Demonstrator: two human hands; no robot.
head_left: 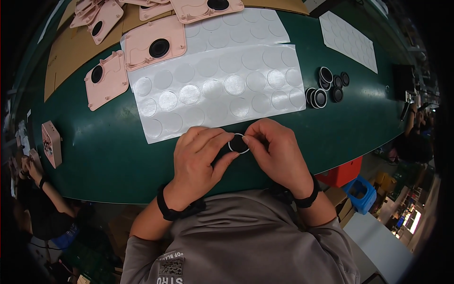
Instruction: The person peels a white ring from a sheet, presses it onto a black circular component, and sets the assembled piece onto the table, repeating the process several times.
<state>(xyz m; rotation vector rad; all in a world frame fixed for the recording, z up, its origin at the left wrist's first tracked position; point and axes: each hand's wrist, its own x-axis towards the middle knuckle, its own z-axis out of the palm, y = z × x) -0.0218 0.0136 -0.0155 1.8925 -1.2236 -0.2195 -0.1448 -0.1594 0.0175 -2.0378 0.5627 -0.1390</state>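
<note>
Between my hands, just in front of the sticker sheet, is a black round pad with a white ring edge [239,143]. Thumb and fingers of my left hand [198,154] pinch its left side. My right hand [276,149] grips the upper right rim between thumb and forefinger. Beyond them lies a glossy white sheet of round stickers [213,90], with several circles in rows. More round black pads, some ringed in white [320,98], stand in a small group to the right of the sheet. The underside of the held pad is hidden.
Pink plastic panels with black round pads [156,45] lie at the far left, some on cardboard [66,66]. A pink box-shaped part [51,144] stands at the left. Another sticker sheet [349,40] lies far right. A blue stool [361,194] is below the green table's [113,161] right edge. Another person's hands [32,170] show at left.
</note>
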